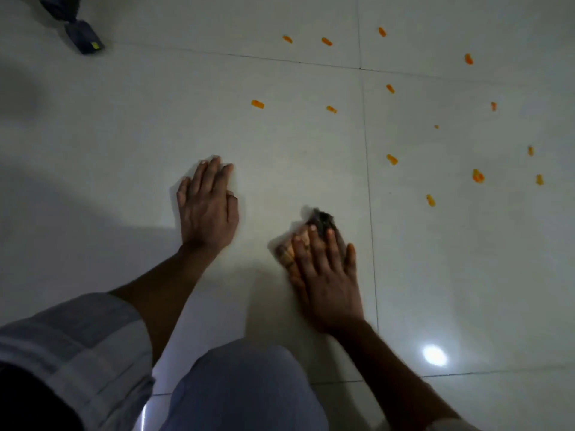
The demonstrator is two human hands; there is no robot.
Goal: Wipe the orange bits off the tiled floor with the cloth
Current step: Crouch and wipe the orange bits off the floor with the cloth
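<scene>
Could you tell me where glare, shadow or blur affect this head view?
Head view: a bright glare spot reflects off the tiled floor; dim overall, shadow at left; the right hand and cloth are motion-blurred; the left hand looks sharper.

Hidden, cropped and blurred parts of a floor-wiping scene, seen from above.

The cloth (314,236) lies mostly under the right hand (323,275); only a dark end past the fingertips and a paler striped patch by the thumb side show, both smeared by blur, so its pattern and outline cannot be told. The right forearm runs off the bottom edge. A dark blue object (83,38) at the top left is cut by the top edge, and what it is cannot be told. The pale sleeve (71,346) and the knee (245,387) are cropped by the left and bottom edges. The smallest orange bit (437,126) is only a speck, its shape unreadable.
</scene>
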